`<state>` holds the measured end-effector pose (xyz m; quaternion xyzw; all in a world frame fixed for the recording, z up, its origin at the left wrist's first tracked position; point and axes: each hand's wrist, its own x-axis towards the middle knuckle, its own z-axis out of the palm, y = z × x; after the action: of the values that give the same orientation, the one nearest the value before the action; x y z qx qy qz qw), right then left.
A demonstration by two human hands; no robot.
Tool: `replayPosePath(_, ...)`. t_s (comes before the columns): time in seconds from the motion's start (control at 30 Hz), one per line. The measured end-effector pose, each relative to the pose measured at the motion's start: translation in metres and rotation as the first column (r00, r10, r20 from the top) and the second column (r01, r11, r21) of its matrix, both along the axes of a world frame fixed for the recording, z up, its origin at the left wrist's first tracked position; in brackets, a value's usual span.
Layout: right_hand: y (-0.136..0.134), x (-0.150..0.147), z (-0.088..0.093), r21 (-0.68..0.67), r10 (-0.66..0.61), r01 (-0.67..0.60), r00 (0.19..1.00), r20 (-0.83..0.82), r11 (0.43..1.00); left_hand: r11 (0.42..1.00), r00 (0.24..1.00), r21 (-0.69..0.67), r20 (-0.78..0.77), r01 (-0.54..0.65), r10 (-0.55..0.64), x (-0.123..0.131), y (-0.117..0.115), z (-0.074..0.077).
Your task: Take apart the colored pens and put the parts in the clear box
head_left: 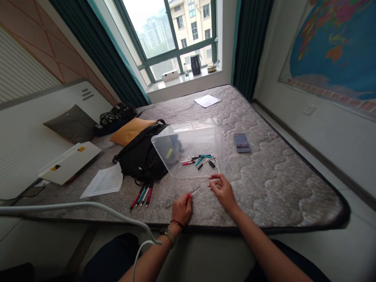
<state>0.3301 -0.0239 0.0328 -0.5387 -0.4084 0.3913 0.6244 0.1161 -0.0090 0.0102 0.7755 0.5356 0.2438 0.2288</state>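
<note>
My left hand [182, 208] is closed around a red pen barrel [188, 197], low over the mattress near its front edge. A thin pale refill [196, 190] projects from the barrel towards my right hand [223, 192]. That right hand hovers just in front of the clear plastic box [164, 156], its fingers curved and apart, with nothing visible in them. Inside the box lie several loose pens and pen parts [202, 159], some red, teal and black. On the mattress to the left, several red, teal and white pens [142, 194] rest side by side.
A black backpack [143, 152] touches the box's left side. Printed paper [102, 181] and a white folder box [69, 162] lie further left. Right of the box is a blurred blue item [242, 143]. A white tube [111, 209] crosses the lower left foreground.
</note>
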Motion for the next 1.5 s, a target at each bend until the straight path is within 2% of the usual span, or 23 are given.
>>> replayPosePath(0.23,-0.004,-0.014,-0.014,-0.130,0.116,-0.094,0.978,0.171,0.987,1.000,0.998,0.014,-0.062,0.023,-0.022,-0.001,-0.002,0.001)
replayPosePath(0.4,-0.020,-0.029,-0.016,-0.138,0.332,-0.310,0.926,0.182,0.941,0.999,0.995,0.036,-0.098,0.010,-0.007,-0.003,-0.001,-0.004)
replayPosePath(0.47,-0.027,-0.038,-0.016,-0.135,0.387,-0.363,0.887,0.253,0.922,0.999,0.994,0.032,-0.108,0.021,-0.018,-0.003,-0.001,-0.003)
replayPosePath(0.6,-0.035,-0.052,-0.017,-0.184,0.369,-0.321,0.832,0.414,0.929,0.999,0.991,-0.007,-0.124,0.053,-0.054,-0.005,-0.003,0.002)
replayPosePath(0.73,-0.035,-0.058,-0.023,-0.183,0.332,-0.279,0.842,0.425,0.943,0.997,0.994,-0.022,-0.083,0.076,-0.078,-0.008,-0.004,0.006)
replayPosePath(0.8,-0.031,-0.056,-0.024,-0.206,0.312,-0.246,0.856,0.413,0.947,0.999,0.997,-0.024,-0.056,0.049,-0.050,-0.009,-0.004,0.006)
replayPosePath(0.9,-0.016,-0.044,-0.006,-0.258,0.283,-0.188,0.869,0.407,0.948,0.998,0.999,-0.050,-0.021,-0.028,0.027,-0.011,-0.003,0.007)
replayPosePath(0.97,-0.001,-0.033,0.020,-0.248,0.241,-0.154,0.896,0.374,0.956,0.996,0.999,-0.069,-0.004,-0.051,0.050,-0.012,-0.002,0.007)
replayPosePath(1.03,0.014,-0.024,0.050,-0.184,0.151,-0.094,0.932,0.328,0.978,0.996,0.999,-0.080,0.014,-0.050,0.051,-0.014,-0.002,0.008)
replayPosePath(1.1,0.024,-0.022,0.072,-0.143,0.077,-0.032,0.943,0.324,0.989,0.995,0.998,-0.085,0.036,-0.053,0.056,-0.016,-0.002,0.008)
replayPosePath(1.17,0.025,-0.028,0.076,-0.171,0.056,0.003,0.939,0.340,0.985,0.994,0.996,-0.085,0.058,-0.066,0.072,-0.017,-0.002,0.008)
replayPosePath(1.23,0.015,-0.040,0.060,-0.260,0.090,0.006,0.930,0.355,0.966,0.993,0.993,-0.084,0.074,-0.081,0.087,-0.018,-0.002,0.008)
replayPosePath(1.33,-0.008,-0.061,0.015,-0.393,0.196,-0.015,0.884,0.424,0.919,0.993,0.994,-0.092,0.077,-0.077,0.084,-0.019,-0.003,0.009)
replayPosePath(1.37,-0.015,-0.067,0.001,-0.361,0.201,0.000,0.830,0.521,0.933,0.993,0.994,-0.094,0.079,-0.069,0.076,-0.019,-0.003,0.010)
replayPosePath(1.43,-0.026,-0.076,-0.019,-0.250,0.090,0.136,0.688,0.720,0.959,0.994,0.993,-0.097,0.094,-0.058,0.067,-0.019,-0.004,0.011)
replayPosePath(1.5,-0.031,-0.082,-0.026,-0.201,0.033,0.244,0.555,0.831,0.949,0.994,0.990,-0.097,0.128,-0.052,0.065,-0.020,-0.004,0.012)
